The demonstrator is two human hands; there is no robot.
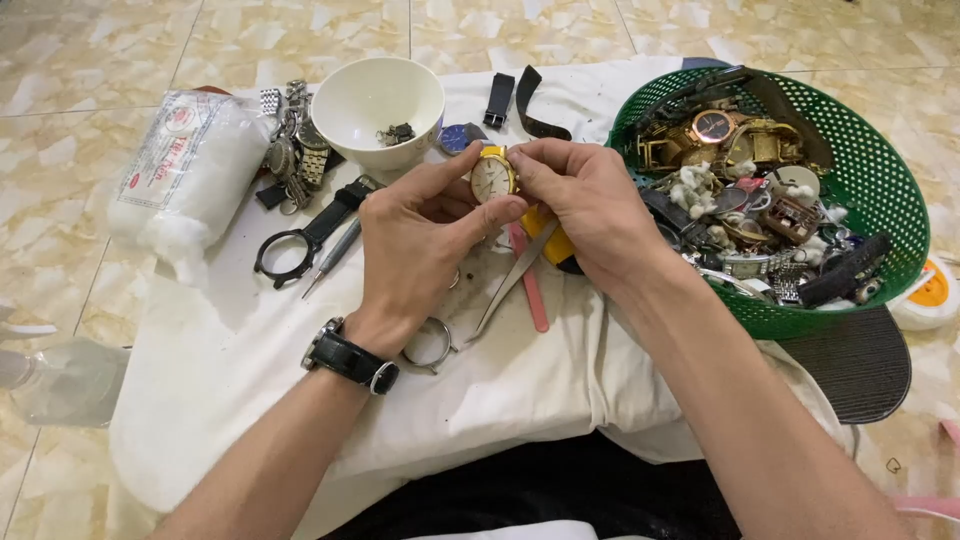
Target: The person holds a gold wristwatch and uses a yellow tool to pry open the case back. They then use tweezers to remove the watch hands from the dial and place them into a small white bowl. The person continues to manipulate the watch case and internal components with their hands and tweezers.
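Note:
Both my hands hold a small gold watch case with a white dial [492,177] above a white cloth [250,340]. My left hand [420,240], with a black wristwatch on its wrist, pinches the case from the left between thumb and fingers. My right hand [585,210] grips it from the right with fingertips on its edge. Under the hands lie metal tweezers [510,283], a pink tool [530,290] and a yellow-handled tool [545,240].
A white bowl [375,100] with small parts stands behind the hands. A green basket [860,180] full of watches sits at the right. At the left are a bag of cotton [185,170], several metal watches [295,145], a black watch case with strap [300,245] and a thin screwdriver [335,255]. Black straps [515,100] lie at the back.

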